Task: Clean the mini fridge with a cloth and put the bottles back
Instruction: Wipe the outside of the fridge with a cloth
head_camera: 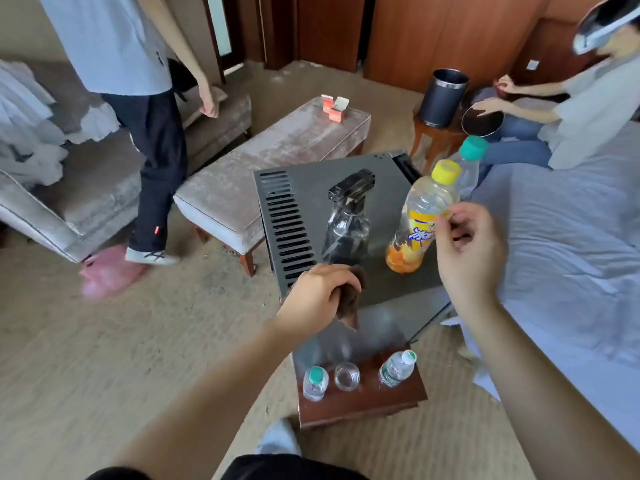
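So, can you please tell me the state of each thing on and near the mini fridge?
Orange drink bottle: upright, capped, nearly empty.
Spray bottle: upright on the mini fridge.
Teal-capped bottle: upright, capped.
Cloth: bunched in the left hand.
Right hand: curled beside the orange drink bottle; grip unclear.
Two small water bottles: upright, capped.
Glass: upright.

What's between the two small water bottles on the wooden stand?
A glass stands upright between the green-capped bottle and the white-capped bottle, touching neither; this shows in the head view.
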Demonstrator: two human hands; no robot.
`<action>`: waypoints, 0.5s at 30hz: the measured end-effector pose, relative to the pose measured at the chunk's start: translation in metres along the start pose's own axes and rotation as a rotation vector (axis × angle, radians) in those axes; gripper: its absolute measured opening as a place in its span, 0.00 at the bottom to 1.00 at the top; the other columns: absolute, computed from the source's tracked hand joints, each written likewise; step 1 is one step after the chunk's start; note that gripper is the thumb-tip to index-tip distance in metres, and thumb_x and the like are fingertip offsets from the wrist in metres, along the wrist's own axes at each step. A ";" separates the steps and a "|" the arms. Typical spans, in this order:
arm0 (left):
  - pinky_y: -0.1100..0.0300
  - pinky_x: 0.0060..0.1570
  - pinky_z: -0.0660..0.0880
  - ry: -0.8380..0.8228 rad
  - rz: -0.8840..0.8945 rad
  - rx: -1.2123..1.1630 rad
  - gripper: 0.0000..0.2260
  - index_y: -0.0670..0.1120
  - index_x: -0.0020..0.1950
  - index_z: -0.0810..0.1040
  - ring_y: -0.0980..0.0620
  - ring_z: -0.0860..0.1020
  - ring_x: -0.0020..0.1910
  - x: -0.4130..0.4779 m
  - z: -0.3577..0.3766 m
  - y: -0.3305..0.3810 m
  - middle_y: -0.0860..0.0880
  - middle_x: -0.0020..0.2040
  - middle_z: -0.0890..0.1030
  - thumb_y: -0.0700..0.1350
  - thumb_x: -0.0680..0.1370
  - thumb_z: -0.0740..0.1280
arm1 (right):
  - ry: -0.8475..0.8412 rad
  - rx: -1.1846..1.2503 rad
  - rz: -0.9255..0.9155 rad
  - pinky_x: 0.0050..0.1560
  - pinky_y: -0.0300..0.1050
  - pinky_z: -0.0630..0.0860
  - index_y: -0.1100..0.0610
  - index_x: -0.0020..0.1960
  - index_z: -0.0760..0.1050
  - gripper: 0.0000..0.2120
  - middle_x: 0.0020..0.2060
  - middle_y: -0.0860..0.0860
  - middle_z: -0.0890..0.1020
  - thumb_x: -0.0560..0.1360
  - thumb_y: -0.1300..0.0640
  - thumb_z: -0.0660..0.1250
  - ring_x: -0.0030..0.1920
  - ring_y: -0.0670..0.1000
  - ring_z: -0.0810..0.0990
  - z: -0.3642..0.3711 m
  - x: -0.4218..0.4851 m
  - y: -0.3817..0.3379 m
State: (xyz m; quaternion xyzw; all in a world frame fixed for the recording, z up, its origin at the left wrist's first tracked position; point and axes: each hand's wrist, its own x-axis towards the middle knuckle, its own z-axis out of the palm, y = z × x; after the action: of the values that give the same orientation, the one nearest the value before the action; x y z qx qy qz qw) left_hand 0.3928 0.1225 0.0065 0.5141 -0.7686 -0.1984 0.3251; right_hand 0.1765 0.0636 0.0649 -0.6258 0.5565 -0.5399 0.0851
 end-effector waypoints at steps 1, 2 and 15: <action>0.60 0.55 0.72 0.014 -0.011 0.001 0.21 0.46 0.49 0.82 0.51 0.76 0.52 0.002 -0.001 0.006 0.51 0.53 0.82 0.29 0.67 0.57 | 0.079 -0.030 -0.042 0.42 0.38 0.71 0.59 0.52 0.75 0.10 0.42 0.52 0.77 0.75 0.54 0.69 0.39 0.54 0.76 -0.004 0.011 -0.004; 0.60 0.54 0.71 0.020 -0.006 0.005 0.21 0.47 0.49 0.82 0.52 0.75 0.52 0.005 -0.002 0.011 0.51 0.53 0.82 0.29 0.67 0.57 | 0.136 -0.043 -0.072 0.43 0.38 0.70 0.61 0.53 0.74 0.14 0.43 0.52 0.75 0.74 0.53 0.70 0.40 0.53 0.74 -0.006 0.021 -0.008; 0.77 0.52 0.63 0.047 -0.049 0.031 0.21 0.46 0.50 0.82 0.56 0.74 0.51 0.010 -0.005 0.030 0.51 0.53 0.82 0.27 0.69 0.58 | -0.307 0.056 0.098 0.45 0.30 0.67 0.56 0.60 0.74 0.15 0.48 0.44 0.78 0.76 0.52 0.68 0.49 0.43 0.75 0.003 0.054 -0.019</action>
State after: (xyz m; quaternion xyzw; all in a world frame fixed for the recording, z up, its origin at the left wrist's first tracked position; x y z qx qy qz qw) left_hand 0.3734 0.1250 0.0321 0.5421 -0.7509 -0.1822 0.3302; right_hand 0.1793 0.0264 0.1086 -0.6704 0.5517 -0.4483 0.2127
